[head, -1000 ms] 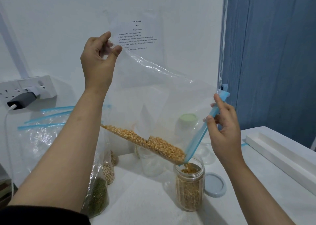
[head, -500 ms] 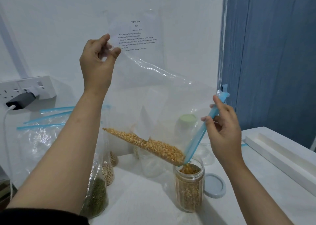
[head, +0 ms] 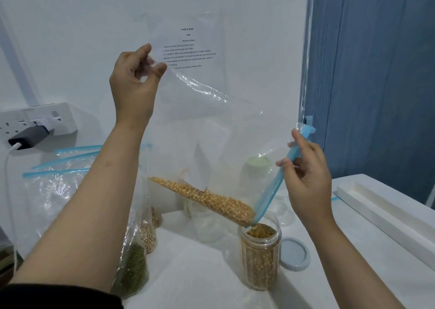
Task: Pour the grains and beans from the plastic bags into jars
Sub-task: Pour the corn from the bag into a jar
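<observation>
A clear plastic bag (head: 211, 125) with a blue zip strip hangs tilted over the table. My left hand (head: 134, 83) pinches its raised bottom corner. My right hand (head: 306, 167) pinches the blue zip strip (head: 270, 191) at the bag's mouth. Yellow corn kernels (head: 211, 198) lie along the bag's lower edge and spill into an open clear jar (head: 261, 257), which is nearly full of kernels. The jar's grey-blue lid (head: 294, 253) lies flat to its right.
Several zip bags (head: 134, 261) with green beans and pale grains lean at the left. An empty jar (head: 207, 226) and a green-lidded jar (head: 256, 165) stand behind the bag. A white tray (head: 386, 205) runs along the right. A socket strip (head: 35, 123) is on the wall.
The kernels have slid further down the bag toward the jar and the jar's level has risen a little. Both hands hold nearly the same places.
</observation>
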The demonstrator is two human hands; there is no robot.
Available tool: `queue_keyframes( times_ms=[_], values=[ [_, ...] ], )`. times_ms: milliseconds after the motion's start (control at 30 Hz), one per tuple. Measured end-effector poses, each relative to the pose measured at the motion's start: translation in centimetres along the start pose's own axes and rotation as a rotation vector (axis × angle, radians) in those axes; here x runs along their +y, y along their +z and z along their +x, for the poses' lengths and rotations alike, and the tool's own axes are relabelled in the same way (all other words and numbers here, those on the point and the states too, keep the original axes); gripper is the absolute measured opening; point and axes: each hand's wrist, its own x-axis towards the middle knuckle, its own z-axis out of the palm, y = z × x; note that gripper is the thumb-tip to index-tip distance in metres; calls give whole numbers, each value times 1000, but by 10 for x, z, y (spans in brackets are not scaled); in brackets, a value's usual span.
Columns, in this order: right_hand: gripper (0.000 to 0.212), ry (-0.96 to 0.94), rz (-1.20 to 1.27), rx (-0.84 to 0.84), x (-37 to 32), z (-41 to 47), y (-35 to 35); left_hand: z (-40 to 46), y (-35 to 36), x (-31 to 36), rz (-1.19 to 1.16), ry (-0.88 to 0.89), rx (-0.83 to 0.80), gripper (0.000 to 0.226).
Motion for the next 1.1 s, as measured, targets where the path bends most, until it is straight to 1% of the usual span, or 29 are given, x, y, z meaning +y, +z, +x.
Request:
queue_keyframes(
  times_ms=[400,533,633,700,900,1100],
  values=[
    [50,44,-4,6,-3,1,-2,0,-1,-1,-3,7,-10,42],
    [50,54,-6,28,-3,0,-3,-3,-4,-3,62,16,-36,34],
    [50,51,-11,27,-4,0,-2,-4,-6,-6,92,15,-53,34],
    [50,51,-12,29,-4,-1,-1,-5,-7,-7,88,5,-71,35],
    [49,42,-10,41,-2,-1,-1,-2,-7,-5,61,18,-39,33],
    [50,45,-14,41,-1,-2,-3,-2,-4,-5,42,11,-42,33]
  ],
)
